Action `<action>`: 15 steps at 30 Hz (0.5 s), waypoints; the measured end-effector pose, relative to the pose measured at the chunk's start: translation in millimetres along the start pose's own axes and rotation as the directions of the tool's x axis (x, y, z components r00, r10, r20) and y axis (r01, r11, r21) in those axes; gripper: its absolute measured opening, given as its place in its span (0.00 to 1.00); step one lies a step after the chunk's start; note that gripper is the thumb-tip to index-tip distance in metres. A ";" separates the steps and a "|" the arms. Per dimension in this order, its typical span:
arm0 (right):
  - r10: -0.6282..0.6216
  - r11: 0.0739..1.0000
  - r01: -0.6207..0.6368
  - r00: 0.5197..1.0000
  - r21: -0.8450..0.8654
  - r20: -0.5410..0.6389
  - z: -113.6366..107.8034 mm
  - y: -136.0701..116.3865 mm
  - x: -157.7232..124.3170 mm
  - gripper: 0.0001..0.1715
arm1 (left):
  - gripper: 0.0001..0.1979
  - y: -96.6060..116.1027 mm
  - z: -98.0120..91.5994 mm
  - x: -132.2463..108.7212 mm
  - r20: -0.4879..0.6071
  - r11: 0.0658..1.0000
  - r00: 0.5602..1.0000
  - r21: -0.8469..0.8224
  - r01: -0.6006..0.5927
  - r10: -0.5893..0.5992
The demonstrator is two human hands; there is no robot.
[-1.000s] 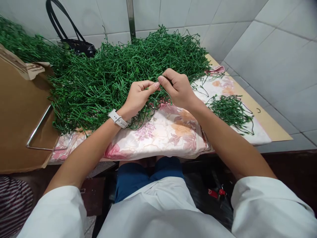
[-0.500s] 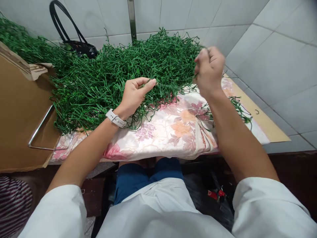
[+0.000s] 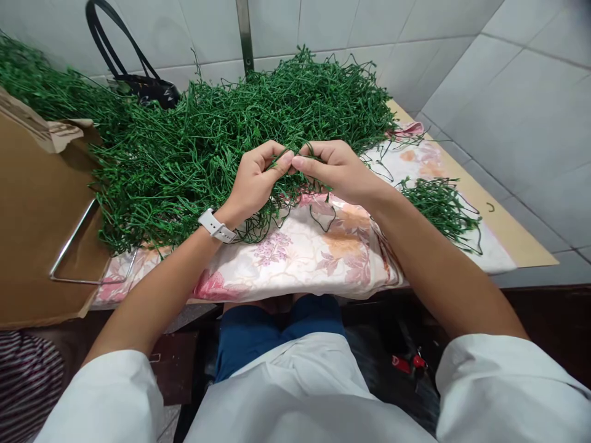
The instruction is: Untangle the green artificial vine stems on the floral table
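Note:
A large heap of thin green plastic-looking plant stems (image 3: 194, 147) spreads across the table in front of me. At its near edge, my left hand (image 3: 256, 175), with a white watch on the wrist, is closed in a pinch on a green stem. My right hand (image 3: 339, 169) meets it thumb to thumb, also pinching a green stem; whether both hold the same piece I cannot tell. A bent dark stem (image 3: 323, 220) hangs just below my right hand. To the right of my right forearm lies a smaller pile of green stems (image 3: 441, 206).
A floral cloth (image 3: 277, 264) covers the table, with a tan board (image 3: 521, 240) along its right side. On the left stand a cardboard box (image 3: 41, 227) and a metal wire frame (image 3: 74, 246). A black handbag (image 3: 159, 93) sits behind the heap against the tiled wall.
My right hand has come down and left from the heap's right end to meet my left hand. My left hand has stayed nearly in place.

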State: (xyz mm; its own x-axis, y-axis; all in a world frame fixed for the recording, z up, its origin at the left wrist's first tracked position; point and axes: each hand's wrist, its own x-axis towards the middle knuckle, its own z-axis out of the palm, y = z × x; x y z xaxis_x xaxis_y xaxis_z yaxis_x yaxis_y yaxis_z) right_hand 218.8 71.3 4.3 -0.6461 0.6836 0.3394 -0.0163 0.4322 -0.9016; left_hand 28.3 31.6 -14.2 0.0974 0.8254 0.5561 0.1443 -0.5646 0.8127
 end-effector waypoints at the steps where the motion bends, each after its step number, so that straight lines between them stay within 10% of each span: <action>1: -0.002 1.000 0.002 1.000 0.011 0.016 0.5 1.1 0.3 0.32 | 0.21 -0.6 0.2 -0.4 -0.002 1.000 1.000 0.007 -0.001 0.001; 8: 0.155 0.949 -0.137 0.987 0.284 -0.041 16.1 9.2 5.5 0.29 | 0.19 -2.7 6.0 -3.0 -0.055 0.993 0.998 0.115 -0.001 0.007; 15: 0.171 0.943 -0.067 0.937 0.325 -0.304 -29.8 22.7 11.2 0.28 | 0.23 1.7 -9.8 6.1 -0.251 0.989 0.959 -0.097 0.110 -0.131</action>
State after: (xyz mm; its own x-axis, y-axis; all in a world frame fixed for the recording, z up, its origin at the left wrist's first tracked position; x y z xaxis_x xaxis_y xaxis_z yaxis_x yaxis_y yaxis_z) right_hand 233.9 106.2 -4.4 -0.3768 0.8933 0.2451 -0.2199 0.1708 -0.9604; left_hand 19.4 35.7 -7.7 -0.1727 0.8654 0.4704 0.0584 -0.4677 0.8819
